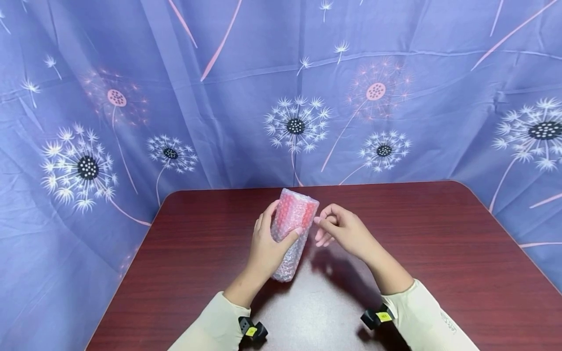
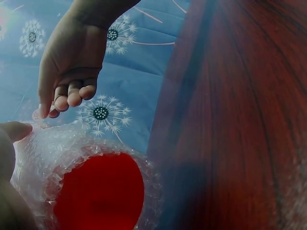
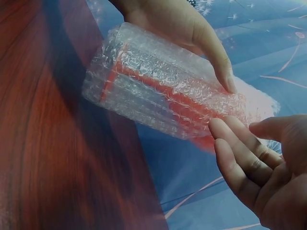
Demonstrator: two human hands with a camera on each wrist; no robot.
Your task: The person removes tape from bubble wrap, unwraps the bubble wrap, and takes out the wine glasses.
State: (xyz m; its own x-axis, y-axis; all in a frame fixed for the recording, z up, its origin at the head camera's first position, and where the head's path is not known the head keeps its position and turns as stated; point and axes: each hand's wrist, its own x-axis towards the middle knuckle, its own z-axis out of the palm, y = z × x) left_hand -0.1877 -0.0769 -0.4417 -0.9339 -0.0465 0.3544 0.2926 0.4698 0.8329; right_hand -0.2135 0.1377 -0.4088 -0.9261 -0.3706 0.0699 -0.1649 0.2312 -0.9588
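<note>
A tall roll-shaped package in clear bubble wrap is held tilted above the table, its top leaning right. Something red inside shows through the wrap, and the left wrist view looks onto a round red end framed by wrap. My left hand grips the package from the left, thumb across its front and fingers behind. At the upper right edge, my right hand brings thumb and index finger together on the edge of the wrap; its other fingers curl loosely. The pinched bit is mostly hidden by the fingertips.
The dark red wooden table reaches back to a blue curtain printed with dandelions, which also hangs along both sides. A black wrist camera is strapped at the left cuff, another wrist camera at the right.
</note>
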